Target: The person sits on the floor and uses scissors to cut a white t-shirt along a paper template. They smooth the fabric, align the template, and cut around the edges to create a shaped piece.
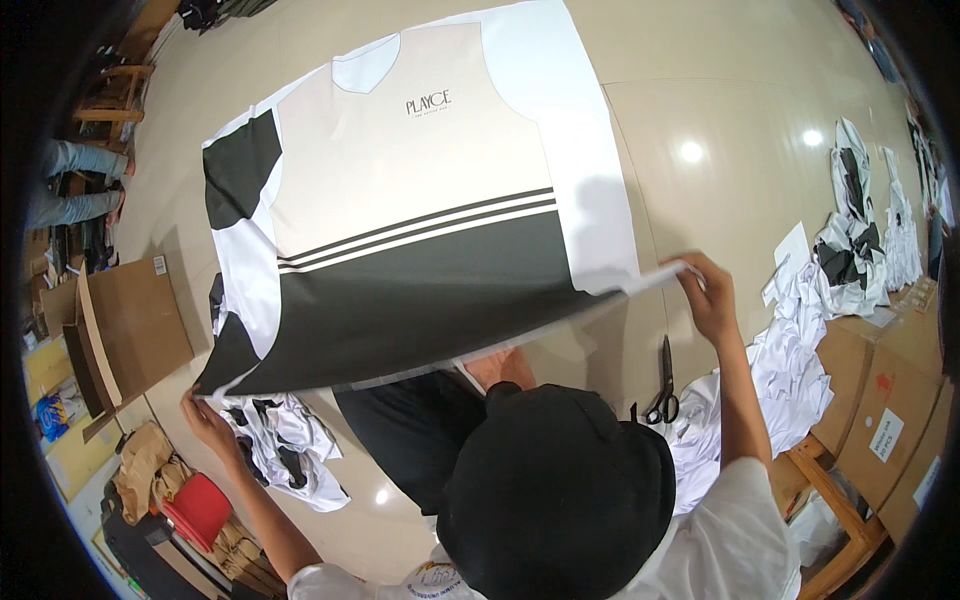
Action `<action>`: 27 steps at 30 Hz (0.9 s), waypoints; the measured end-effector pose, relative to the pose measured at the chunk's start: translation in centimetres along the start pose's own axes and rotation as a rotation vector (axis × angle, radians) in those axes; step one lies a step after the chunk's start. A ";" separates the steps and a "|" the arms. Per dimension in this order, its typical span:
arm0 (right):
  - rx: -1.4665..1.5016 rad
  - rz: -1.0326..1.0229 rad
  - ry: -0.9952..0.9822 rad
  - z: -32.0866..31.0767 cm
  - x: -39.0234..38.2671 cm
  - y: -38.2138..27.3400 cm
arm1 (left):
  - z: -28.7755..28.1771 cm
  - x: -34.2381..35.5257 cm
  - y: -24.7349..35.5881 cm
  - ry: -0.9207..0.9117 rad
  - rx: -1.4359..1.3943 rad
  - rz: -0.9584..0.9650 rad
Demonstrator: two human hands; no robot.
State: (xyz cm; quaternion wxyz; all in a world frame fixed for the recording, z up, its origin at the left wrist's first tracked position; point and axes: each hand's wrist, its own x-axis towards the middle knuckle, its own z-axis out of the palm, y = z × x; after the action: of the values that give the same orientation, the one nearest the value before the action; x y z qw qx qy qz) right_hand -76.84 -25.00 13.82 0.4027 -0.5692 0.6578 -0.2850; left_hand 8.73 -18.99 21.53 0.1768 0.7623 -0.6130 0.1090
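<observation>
Glossy beige tiled floor [700,120]; left hand [207,422] and right hand [708,292] pinch near corners of a white, cream-and-black fabric panel [420,210], largely flat, near edge raised.

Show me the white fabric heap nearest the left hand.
The black-patched heap beside the left hand; the other white heaps lie across at the picture's right.

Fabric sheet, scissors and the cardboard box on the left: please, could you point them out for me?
Fabric sheet [415,185], head view: on its cream part.
Scissors [667,378], head view: on the blades.
Cardboard box [140,315], head view: on a brown panel.
</observation>
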 end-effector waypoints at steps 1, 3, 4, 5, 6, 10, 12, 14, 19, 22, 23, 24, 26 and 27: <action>-0.022 -0.055 0.036 0.9 2.2 0.1 | 0.5 1.5 -0.7 -0.020 0.001 0.033; -0.052 -0.075 0.072 2.9 7.1 0.8 | 2.8 5.2 -2.1 -0.065 -0.004 0.106; -0.062 -0.044 0.070 3.7 9.4 1.3 | 4.4 6.8 -2.2 -0.095 0.003 0.117; -0.044 -0.043 0.081 4.6 11.6 1.1 | 5.8 8.3 -2.3 -0.125 0.014 0.126; -0.029 -0.041 0.092 5.3 13.5 1.0 | 7.2 9.6 -2.2 -0.156 0.023 0.134; -0.151 0.035 0.148 7.0 18.8 2.7 | 12.4 13.8 -0.9 -0.216 -0.027 0.120; -0.201 0.082 0.180 7.4 20.3 3.2 | 14.5 15.2 -0.6 -0.241 -0.022 0.147; -0.196 0.082 0.213 7.8 21.7 4.2 | 16.6 16.5 -0.3 -0.242 0.023 0.232; -0.201 0.157 0.225 9.1 22.8 3.9 | 19.6 17.3 -0.8 -0.331 0.025 0.158; -0.205 0.162 0.244 9.3 23.0 4.0 | 20.6 17.7 -1.3 -0.353 0.033 0.131; -0.202 0.158 0.254 9.4 23.0 4.2 | 20.9 17.8 -1.5 -0.362 0.029 0.112; -0.201 0.155 0.264 9.4 23.1 4.2 | 21.2 17.7 -1.3 -0.359 0.031 0.105; -0.212 0.155 0.263 9.3 23.1 4.4 | 21.9 17.5 -1.0 -0.351 0.035 0.090; -0.219 0.154 0.265 9.2 23.1 4.5 | 22.3 17.6 -0.8 -0.355 0.046 0.085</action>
State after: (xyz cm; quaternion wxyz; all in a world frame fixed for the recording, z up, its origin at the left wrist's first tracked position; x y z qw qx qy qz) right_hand -71.94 -45.95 0.64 0.2688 -0.5150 0.7739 -0.2523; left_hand 12.37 -43.55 7.78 0.0433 0.7468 -0.6636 -0.0059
